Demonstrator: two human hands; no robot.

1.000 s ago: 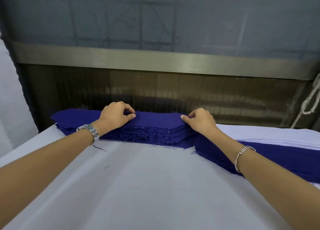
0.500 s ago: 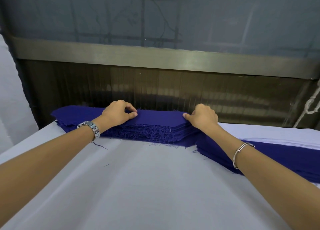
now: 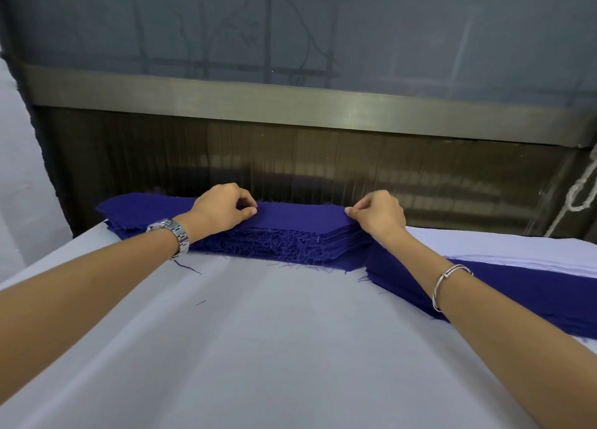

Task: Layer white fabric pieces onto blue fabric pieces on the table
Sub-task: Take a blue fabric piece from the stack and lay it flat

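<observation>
A thick stack of dark blue fabric pieces (image 3: 300, 234) with frayed edges lies at the far edge of the white-covered table (image 3: 258, 348). My left hand (image 3: 223, 210) pinches the top blue piece near its left-middle. At that piece's right corner my right hand (image 3: 378, 215) pinches it too. A second, lower pile of blue fabric (image 3: 523, 286) stretches to the right under my right forearm. Behind it lies a flat pile of white fabric pieces (image 3: 504, 251).
A dark ribbed panel (image 3: 323, 170) with a metal rail (image 3: 290, 105) rises directly behind the blue stack. A knotted white rope (image 3: 581, 189) hangs at the far right. White cloth drapes at the left edge (image 3: 22, 186).
Both hands have stayed on the top of the blue stack. Their fingers have closed from resting flat into a pinch on the top piece, whose edge is slightly raised.
</observation>
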